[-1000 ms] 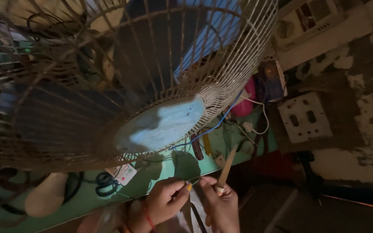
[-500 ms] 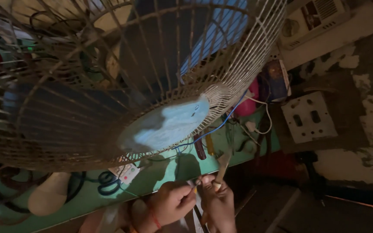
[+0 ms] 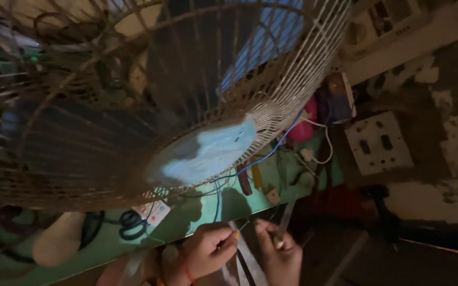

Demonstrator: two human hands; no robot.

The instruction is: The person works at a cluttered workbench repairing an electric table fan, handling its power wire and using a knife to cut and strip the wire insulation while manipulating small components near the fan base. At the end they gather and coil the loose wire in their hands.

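Two hands low in the dim view, left hand [image 3: 210,251] pinching a thin wire [image 3: 235,233], right hand [image 3: 279,254] gripping maybe a small tool [image 3: 284,220], both below the big wire fan cage [image 3: 149,95], beside the green table [image 3: 96,249].

two bare hands, a thin red thread band around the left hand [image 3: 208,253] wrist

Bench: a green worktop [image 3: 107,249] ran under everything.
On it: black scissors [image 3: 131,222], tangled wires [image 3: 271,159], a pink object [image 3: 300,127].
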